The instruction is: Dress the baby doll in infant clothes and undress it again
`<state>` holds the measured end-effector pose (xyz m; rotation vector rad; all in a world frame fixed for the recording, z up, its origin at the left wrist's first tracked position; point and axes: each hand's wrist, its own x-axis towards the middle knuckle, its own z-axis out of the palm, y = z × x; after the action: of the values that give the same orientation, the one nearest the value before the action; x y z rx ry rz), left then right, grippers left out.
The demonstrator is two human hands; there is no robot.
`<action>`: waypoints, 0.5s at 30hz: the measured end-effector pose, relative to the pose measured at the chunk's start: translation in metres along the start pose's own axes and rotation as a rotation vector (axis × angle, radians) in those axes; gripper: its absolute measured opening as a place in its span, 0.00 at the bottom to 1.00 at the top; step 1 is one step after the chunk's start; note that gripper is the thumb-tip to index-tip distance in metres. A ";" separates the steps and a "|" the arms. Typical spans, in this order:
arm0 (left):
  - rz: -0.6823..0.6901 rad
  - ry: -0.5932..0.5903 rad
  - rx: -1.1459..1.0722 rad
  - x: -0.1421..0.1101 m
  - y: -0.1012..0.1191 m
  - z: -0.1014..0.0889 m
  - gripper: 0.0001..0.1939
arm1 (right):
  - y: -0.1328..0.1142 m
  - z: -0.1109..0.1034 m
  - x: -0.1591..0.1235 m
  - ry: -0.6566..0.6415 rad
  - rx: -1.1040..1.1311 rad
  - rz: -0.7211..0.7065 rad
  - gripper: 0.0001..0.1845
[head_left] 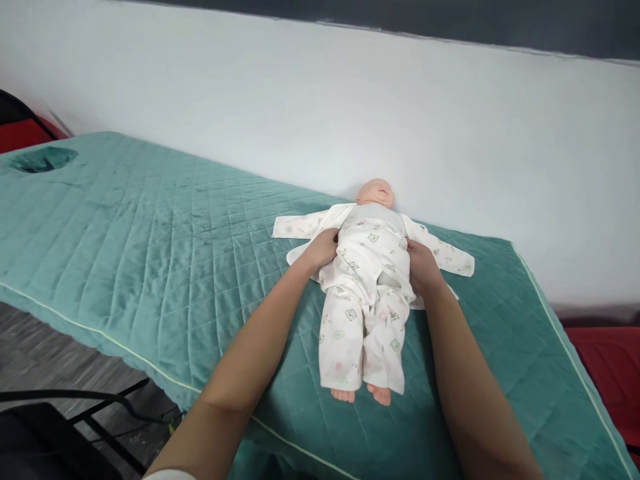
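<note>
A baby doll (379, 192) lies on its back on the green quilted cover, head toward the wall and bare feet toward me. White printed baby trousers (345, 333) cover its legs and reach high up its torso. A matching white top (300, 225) is spread out beneath it, with both sleeves stretched sideways. At the doll's left-of-picture side, my left hand (323, 249) is closed on the upper edge of the trousers. My right hand (423, 264) grips them on the opposite side, its fingertips partly hidden against the cloth.
The green quilted cover (150, 253) lies over a long padded table with a face hole (44, 160) at the far left. A white wall (300, 100) runs along the back. Red seats (607, 373) stand right, and a black chair (45, 440) sits at lower left.
</note>
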<state>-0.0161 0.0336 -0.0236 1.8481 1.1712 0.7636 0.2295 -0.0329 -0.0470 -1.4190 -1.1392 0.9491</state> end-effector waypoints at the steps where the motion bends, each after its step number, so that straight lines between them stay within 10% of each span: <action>1: -0.027 -0.023 -0.110 -0.002 0.002 0.001 0.13 | -0.002 0.002 -0.001 -0.017 0.094 0.016 0.16; 15: -0.175 -0.114 -0.859 -0.013 0.010 0.003 0.23 | -0.018 0.003 -0.006 -0.060 0.391 0.048 0.16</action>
<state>-0.0143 0.0178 -0.0175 1.0438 0.7366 0.8652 0.2222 -0.0377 -0.0299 -1.1100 -0.9038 1.1828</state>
